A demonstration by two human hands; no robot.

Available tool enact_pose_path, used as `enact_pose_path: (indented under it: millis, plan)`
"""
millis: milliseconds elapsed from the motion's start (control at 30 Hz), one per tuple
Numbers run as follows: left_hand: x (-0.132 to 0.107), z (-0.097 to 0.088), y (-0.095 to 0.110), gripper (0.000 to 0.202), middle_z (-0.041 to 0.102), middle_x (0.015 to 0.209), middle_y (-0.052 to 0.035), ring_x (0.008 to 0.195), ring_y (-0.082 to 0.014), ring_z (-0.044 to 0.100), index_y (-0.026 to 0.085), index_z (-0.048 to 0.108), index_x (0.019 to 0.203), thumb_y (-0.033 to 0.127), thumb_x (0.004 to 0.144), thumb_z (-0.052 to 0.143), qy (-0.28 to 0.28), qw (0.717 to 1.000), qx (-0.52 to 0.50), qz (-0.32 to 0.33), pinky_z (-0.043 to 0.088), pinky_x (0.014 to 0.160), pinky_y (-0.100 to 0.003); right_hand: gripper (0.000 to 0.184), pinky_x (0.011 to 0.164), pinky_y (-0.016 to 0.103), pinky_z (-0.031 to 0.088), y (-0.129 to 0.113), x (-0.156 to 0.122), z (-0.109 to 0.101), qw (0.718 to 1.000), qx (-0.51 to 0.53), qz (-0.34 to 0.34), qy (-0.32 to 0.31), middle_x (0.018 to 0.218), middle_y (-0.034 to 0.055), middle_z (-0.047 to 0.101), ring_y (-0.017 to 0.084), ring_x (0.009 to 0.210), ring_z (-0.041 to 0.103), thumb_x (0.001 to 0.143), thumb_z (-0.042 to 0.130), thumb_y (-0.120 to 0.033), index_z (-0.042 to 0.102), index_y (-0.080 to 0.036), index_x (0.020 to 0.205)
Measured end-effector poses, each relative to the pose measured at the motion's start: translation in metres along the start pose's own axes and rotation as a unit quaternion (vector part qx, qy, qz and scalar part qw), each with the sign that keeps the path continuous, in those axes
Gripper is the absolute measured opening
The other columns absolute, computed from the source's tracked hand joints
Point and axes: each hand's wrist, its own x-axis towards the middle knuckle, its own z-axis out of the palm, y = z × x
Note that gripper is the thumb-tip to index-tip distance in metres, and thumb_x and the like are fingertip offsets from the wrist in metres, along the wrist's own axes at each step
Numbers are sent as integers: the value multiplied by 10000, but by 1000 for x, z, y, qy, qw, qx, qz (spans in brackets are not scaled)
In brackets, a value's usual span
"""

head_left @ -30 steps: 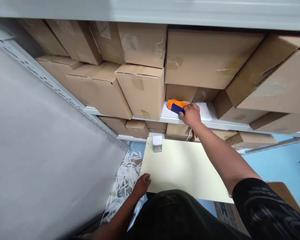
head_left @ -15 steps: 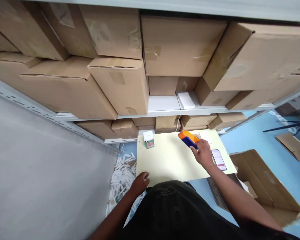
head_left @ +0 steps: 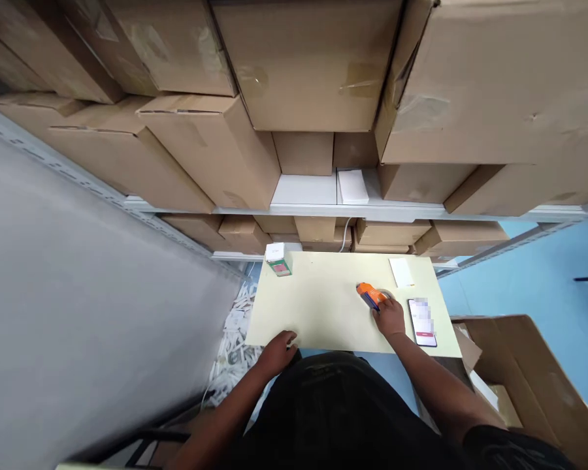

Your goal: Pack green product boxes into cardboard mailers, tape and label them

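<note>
My right hand (head_left: 390, 318) is closed round the near end of an orange-and-blue handheld tool (head_left: 371, 296), whose exact kind I cannot make out. The tool is low over the pale yellow tabletop (head_left: 318, 300), and whether it touches the surface is unclear. Part of a pale ring-shaped thing (head_left: 387, 294) shows just behind it. At the near left edge of the table rests my left hand (head_left: 278, 352), its fingers loosely bent and apart, with nothing in them. A phone (head_left: 422, 322) with a lit screen lies right of my right hand.
A small white-and-green box (head_left: 278, 259) stands at the table's far left corner, and a white card-like piece (head_left: 402, 272) lies far right. Shelves of cardboard boxes (head_left: 313, 65) rise behind. White scraps (head_left: 235, 352) cover the floor at left; an opened carton (head_left: 524, 365) stands at right.
My right hand has brought the tool down and nearer to me over the table. The view has shifted, and the white piece at far right shows more fully. My left hand stays by the near edge.
</note>
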Motion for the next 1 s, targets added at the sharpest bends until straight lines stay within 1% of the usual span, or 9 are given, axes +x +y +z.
enact_pose_path:
  millis: [100, 200, 300, 367, 433, 533, 667, 833, 1000]
  plan:
    - [-11, 26, 21, 286, 704, 1134, -102, 1055, -248, 665, 208, 684, 1123, 278, 870, 570, 22, 1000, -4, -3, 490, 951, -355, 284, 1045, 550, 394, 11, -3, -9, 999, -3, -31, 13, 1184, 148, 698, 367, 1205, 550, 842, 621, -328, 757, -241, 1076]
    - [-23, 46, 38, 283, 704, 1134, -98, 1054, -252, 666, 213, 694, 1115, 279, 867, 575, 54, 998, -19, -32, 490, 958, -363, 309, 1040, 532, 402, 20, -5, -27, 996, 31, -75, 31, 1180, 129, 690, 345, 1191, 558, 857, 604, -329, 739, -260, 1127]
    - [-38, 60, 52, 307, 707, 1113, -93, 1040, -251, 668, 211, 696, 1133, 270, 852, 587, 96, 992, -55, -53, 501, 950, -363, 301, 1046, 504, 418, 21, -1, -46, 988, 71, -132, 34, 1167, 132, 681, 329, 1180, 565, 876, 577, -342, 729, -226, 1108]
    - [-50, 65, 59, 315, 709, 1108, -84, 1030, -241, 670, 222, 695, 1141, 268, 845, 599, 135, 985, -88, -58, 512, 943, -354, 291, 1033, 495, 437, 13, 6, -56, 981, 94, -165, 28, 1111, 136, 685, 324, 1134, 580, 894, 554, -359, 729, -204, 1066]
    - [-65, 67, 62, 312, 709, 1105, -83, 1021, -236, 672, 225, 693, 1143, 276, 848, 602, 178, 975, -112, -69, 522, 935, -353, 298, 1016, 488, 456, -4, 14, -65, 974, 122, -190, 22, 1086, 137, 689, 323, 1104, 587, 909, 543, -377, 728, -193, 1053]
    - [-90, 69, 62, 293, 710, 1074, -83, 1001, -234, 677, 222, 693, 1130, 294, 861, 599, 236, 959, -132, -91, 535, 921, -359, 306, 1011, 476, 467, -39, 22, -76, 958, 171, -229, 5, 1120, 134, 690, 320, 1116, 586, 927, 540, -396, 724, -196, 1066]
    - [-128, 72, 61, 277, 711, 1064, -64, 979, -220, 678, 232, 692, 1114, 297, 856, 615, 300, 936, -152, -108, 543, 900, -349, 298, 1010, 483, 462, -84, 16, -81, 938, 201, -283, -28, 1095, 116, 691, 311, 1080, 599, 938, 524, -401, 721, -216, 1063]
    - [-186, 91, 54, 272, 712, 1058, -65, 962, -216, 681, 233, 693, 1119, 306, 867, 623, 368, 902, -187, -129, 550, 840, -332, 321, 948, 476, 491, -127, -16, -65, 912, 228, -331, -87, 1075, 117, 699, 312, 1021, 617, 939, 515, -439, 719, -209, 1029]
    - [-261, 118, 30, 282, 704, 1103, -65, 993, -216, 677, 232, 684, 1144, 295, 879, 611, 412, 874, -207, -154, 545, 861, -337, 338, 946, 468, 487, -179, -67, -53, 894, 231, -367, -114, 1072, 124, 712, 316, 1054, 625, 929, 521, -464, 725, -204, 1002]
